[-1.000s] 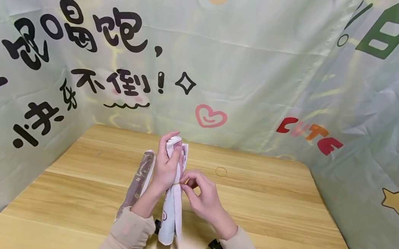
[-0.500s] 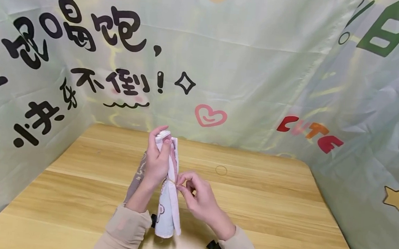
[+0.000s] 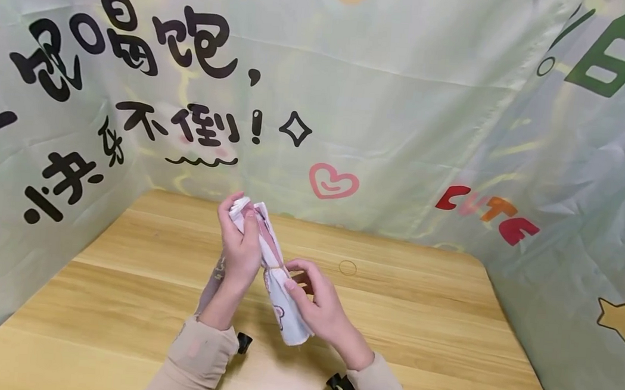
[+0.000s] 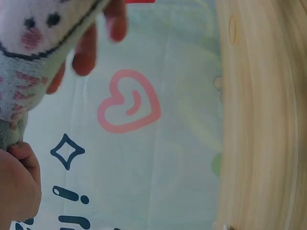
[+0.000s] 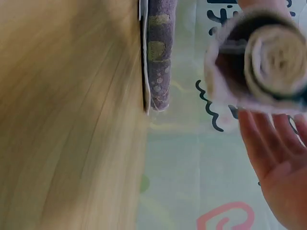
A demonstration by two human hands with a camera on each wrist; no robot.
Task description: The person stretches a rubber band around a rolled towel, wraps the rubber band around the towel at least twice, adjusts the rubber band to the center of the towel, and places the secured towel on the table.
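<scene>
A rolled towel [image 3: 290, 322], pale with a cartoon print, is held up over the table, tilted with its lower end to the right. A thin rubber band [image 3: 273, 268] cinches its middle. My left hand [image 3: 242, 247] grips the upper half, thumb along the near side. My right hand [image 3: 319, 303] lies along the right side of the lower half, its thumb on the cloth. In the right wrist view, that hand's fingers [image 5: 268, 136] are extended against the roll, whose spiral end [image 5: 280, 60] faces the camera.
A second rolled towel [image 5: 160, 52], brown-purple with a pattern, lies on the wooden table [image 3: 417, 321] left of the hands, partly hidden by the left forearm. Another rubber band [image 3: 340, 268] lies to the right. Printed cloth walls [image 3: 402, 135] stand around the table.
My right fingers have let go of the rubber band and moved onto the towel's lower half. The towel's lower end has swung right, and its top has shifted left with my left hand.
</scene>
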